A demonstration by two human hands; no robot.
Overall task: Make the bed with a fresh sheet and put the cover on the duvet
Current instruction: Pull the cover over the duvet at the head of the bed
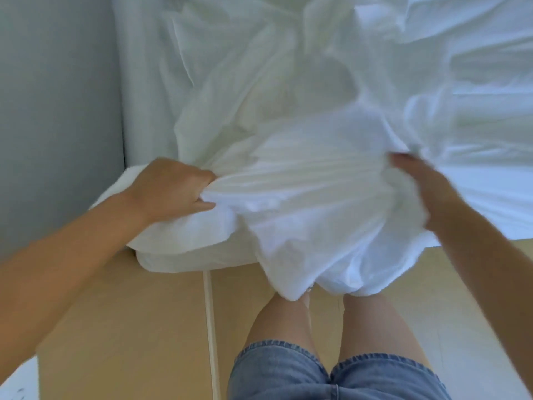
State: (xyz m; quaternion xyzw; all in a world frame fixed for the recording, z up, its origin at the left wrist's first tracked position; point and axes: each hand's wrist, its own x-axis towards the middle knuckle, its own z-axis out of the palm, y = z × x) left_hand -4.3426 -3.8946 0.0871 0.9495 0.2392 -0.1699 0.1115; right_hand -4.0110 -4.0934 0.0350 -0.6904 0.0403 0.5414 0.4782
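We stand at the near left corner of the bed (pixel 178 261). The bundle of white bedding (pixel 311 197) lies heaped over that corner and spills past the near edge toward our knees. We cannot tell whether the fold in front of us is duvet or cover, since all of it is white and crumpled. Our left hand (pixel 173 192) is closed in a fist round a gathered pleat of the bundle, right at the corner. Our right hand (pixel 415 177) reaches into the cloth further along the near edge, but it is blurred and its fingertips are lost in the folds, so we cannot tell whether it pinches anything. Toward the right edge the sheet (pixel 490 203) lies smooth and flat. We judge the bedding soft, light and limp: it will sag and slide wherever it is unsupported, though nothing here can break. The best hold looks like a full-fist grab on a seam or corner, hands well apart, rather than mid-panel, where it only bunches.
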